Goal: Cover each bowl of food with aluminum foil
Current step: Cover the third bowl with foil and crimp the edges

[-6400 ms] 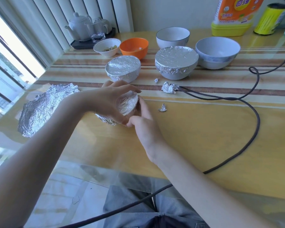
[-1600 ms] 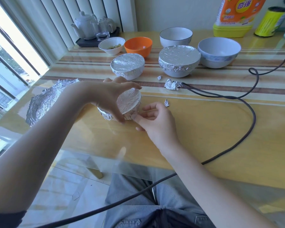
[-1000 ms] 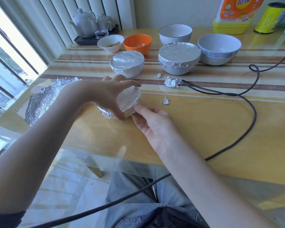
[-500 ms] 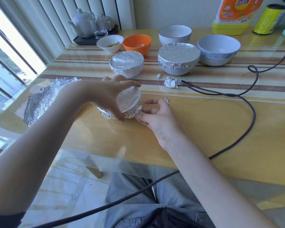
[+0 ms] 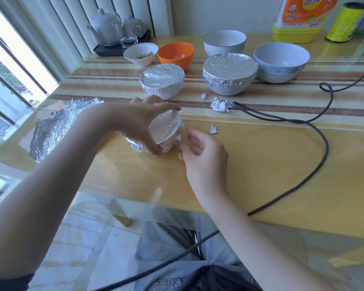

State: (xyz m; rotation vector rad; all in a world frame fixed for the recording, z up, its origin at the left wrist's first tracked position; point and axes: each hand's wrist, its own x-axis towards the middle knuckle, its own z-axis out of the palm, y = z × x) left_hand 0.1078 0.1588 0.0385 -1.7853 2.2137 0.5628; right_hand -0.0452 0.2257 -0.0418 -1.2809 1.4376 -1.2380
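My left hand grips a small bowl wrapped in foil from above and tilts its covered top toward the right, just over the table. My right hand hovers at the bowl's right side with blurred, loosely curled fingers a little apart from the foil. Behind stand two foil-covered bowls, a smaller one and a larger one. Uncovered are a small white bowl with food, an orange bowl, a dark-rimmed white bowl and a grey-blue bowl.
A crumpled foil sheet lies at the table's left edge. Foil scraps lie near a dark cable looping across the right half. A teapot tray, a detergent bottle and a yellow roll stand at the back.
My right hand has come off the foil at the bowl's lower right edge and drawn slightly back. My left hand keeps the tilted bowl in the same place.
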